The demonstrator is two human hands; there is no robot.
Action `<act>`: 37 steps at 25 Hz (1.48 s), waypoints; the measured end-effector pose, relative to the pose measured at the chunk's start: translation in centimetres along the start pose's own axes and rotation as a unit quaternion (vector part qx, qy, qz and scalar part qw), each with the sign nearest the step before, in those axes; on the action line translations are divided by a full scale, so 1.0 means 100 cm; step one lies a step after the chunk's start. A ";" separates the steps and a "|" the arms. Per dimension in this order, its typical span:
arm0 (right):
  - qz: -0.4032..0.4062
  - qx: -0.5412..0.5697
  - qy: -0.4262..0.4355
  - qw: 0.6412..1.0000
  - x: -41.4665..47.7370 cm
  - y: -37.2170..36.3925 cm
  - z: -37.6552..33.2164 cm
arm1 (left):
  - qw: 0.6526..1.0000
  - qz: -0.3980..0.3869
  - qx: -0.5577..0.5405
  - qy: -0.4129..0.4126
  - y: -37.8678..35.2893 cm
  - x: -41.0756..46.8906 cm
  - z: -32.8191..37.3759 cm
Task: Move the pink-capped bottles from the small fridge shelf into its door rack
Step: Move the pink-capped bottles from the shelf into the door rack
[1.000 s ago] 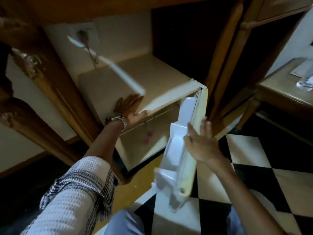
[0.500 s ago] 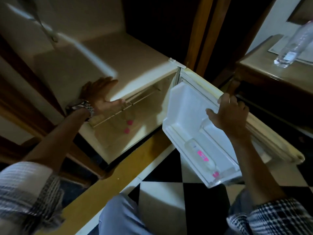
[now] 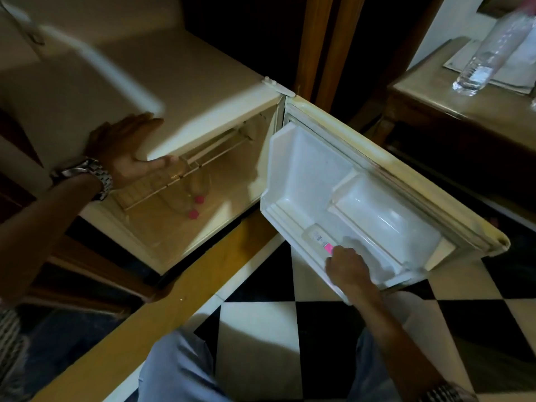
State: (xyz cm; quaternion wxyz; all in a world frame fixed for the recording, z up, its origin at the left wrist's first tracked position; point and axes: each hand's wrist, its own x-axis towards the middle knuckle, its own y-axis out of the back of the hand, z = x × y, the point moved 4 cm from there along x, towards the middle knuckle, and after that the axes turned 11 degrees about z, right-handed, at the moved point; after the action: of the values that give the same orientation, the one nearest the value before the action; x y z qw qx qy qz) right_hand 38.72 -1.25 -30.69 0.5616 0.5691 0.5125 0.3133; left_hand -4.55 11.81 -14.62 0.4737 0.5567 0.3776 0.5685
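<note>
The small cream fridge (image 3: 203,108) stands open. Two clear bottles with pink caps, one (image 3: 199,199) behind the other (image 3: 193,214), lie on the shelf inside, under a wire rack (image 3: 185,172). My left hand (image 3: 127,149) rests flat on the fridge top's front edge, fingers spread, thumb under the lip. The door (image 3: 406,181) is swung wide. A clear bottle with a pink label (image 3: 317,237) lies in the bottom door rack (image 3: 293,230). My right hand (image 3: 346,266) is down on that bottle's near end, fingers curled over it.
A black-and-white checkered floor (image 3: 261,338) lies below the door, with a yellow wooden strip (image 3: 174,288) before the fridge. A wooden side table (image 3: 464,111) at the right carries a clear water bottle (image 3: 490,50) and papers. Wooden posts stand behind the fridge.
The door swung fully open. My right hand left the door's top edge and dropped onto the bottle in the bottom door rack. The left hand stayed on the fridge top.
</note>
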 end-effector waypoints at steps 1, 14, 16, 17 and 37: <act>-0.029 -0.013 -0.057 0.998 0.013 -0.011 0.021 | 1.000 0.003 0.004 -0.003 0.001 0.001 0.000; -0.003 0.100 -0.015 0.995 0.056 -0.052 0.049 | 1.000 0.004 -0.011 0.014 -0.002 0.000 0.000; 0.101 0.056 0.013 0.993 0.055 -0.041 0.036 | 1.000 0.008 -0.011 0.012 -0.001 0.001 0.000; 0.144 0.019 0.033 0.989 0.055 -0.037 0.025 | 1.000 0.007 -0.011 0.010 -0.001 0.000 0.000; 0.242 -0.323 0.516 0.755 0.127 0.009 -0.148 | 1.000 0.007 -0.013 0.015 -0.003 -0.002 -0.001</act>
State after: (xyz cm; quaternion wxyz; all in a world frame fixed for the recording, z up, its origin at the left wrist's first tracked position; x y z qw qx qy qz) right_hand 28.68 15.44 -30.00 0.2674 0.2110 0.4381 0.8319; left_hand -4.64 11.77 -15.01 0.4709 0.5446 0.3737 0.5848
